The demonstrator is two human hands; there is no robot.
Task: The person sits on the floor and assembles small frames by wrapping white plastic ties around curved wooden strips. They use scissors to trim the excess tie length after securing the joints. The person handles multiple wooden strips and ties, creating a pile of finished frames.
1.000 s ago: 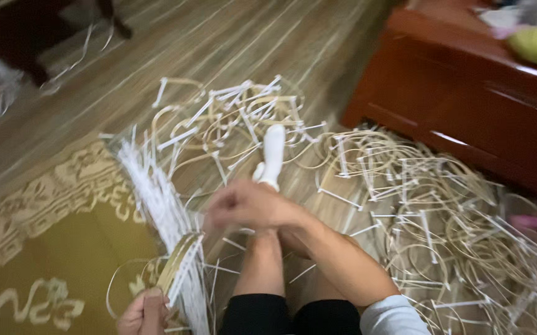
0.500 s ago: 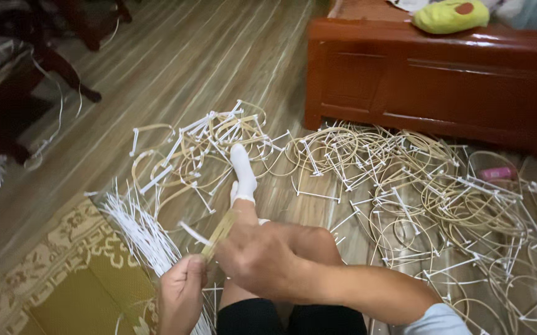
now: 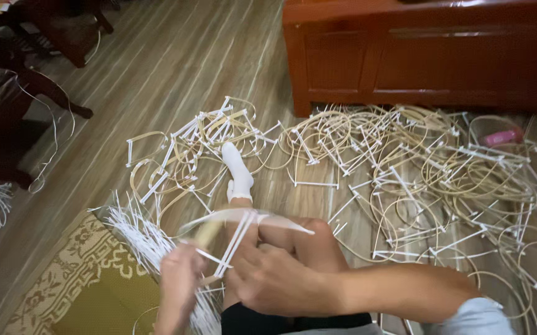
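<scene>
- Now we have both hands together over our knee, where half a second ago the left hand sat lower
- Our right hand pinches white plastic sticks across a thin bent bamboo strip
- Left hand closed on the strip's blurred end; piece now half assembled

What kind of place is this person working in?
Probably a room in a home used for handcraft. The person sits on a wooden plank floor with a patterned rug, beside a red-brown wooden cabinet, and bent cane loops with white sticks lie all around.
</scene>
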